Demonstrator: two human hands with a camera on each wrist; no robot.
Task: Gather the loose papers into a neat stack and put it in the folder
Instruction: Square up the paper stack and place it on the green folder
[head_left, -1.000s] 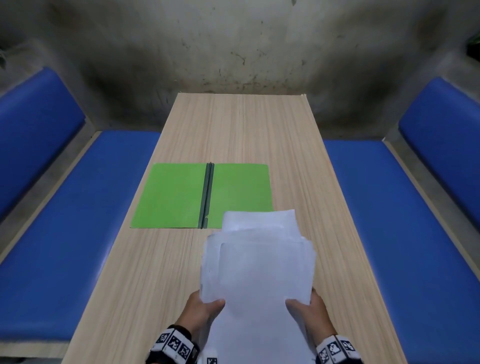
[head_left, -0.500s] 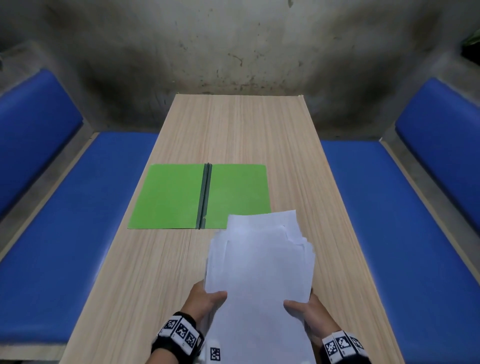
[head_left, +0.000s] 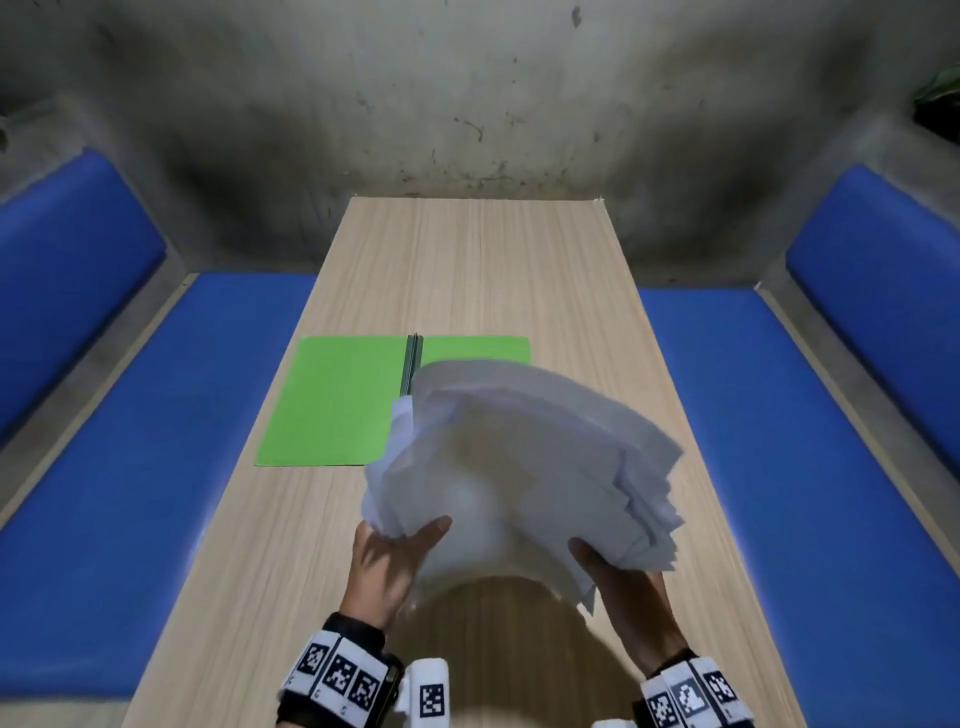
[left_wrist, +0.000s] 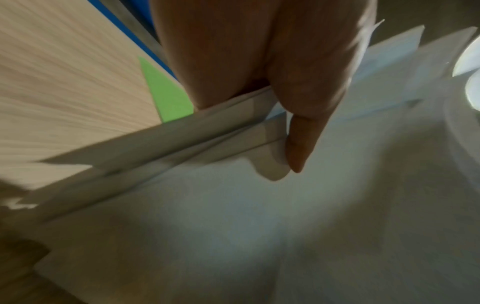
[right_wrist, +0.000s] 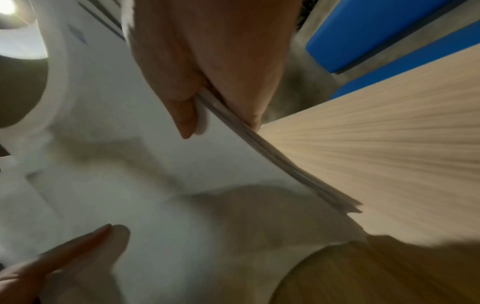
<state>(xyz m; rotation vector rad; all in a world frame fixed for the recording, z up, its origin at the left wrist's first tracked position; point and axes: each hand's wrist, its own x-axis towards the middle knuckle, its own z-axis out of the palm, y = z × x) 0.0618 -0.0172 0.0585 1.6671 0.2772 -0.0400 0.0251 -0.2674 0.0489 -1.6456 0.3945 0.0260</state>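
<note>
Got the papers (head_left: 524, 462) lifted off the tabletop (head_left: 467, 270), left hand (head_left: 387, 566) and right hand (head_left: 623, 587) each pinching a near corner. Edges are messy, so I'd tap them square before laying them in the open green folder (head_left: 332, 400) just beyond.

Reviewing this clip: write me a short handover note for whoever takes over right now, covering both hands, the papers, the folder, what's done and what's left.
Left hand: grips the near left edge of the paper stack, thumb on top.
Right hand: grips the near right edge, thumb on top.
Papers: all gathered in one bundle, lifted off the table and tilted; the sheet edges on the right are fanned and uneven.
Folder: green, lying open flat on the table; the bundle hides much of its right half from view.
Done: papers collected.
Left: square the edges, lay the stack in the folder.
</note>
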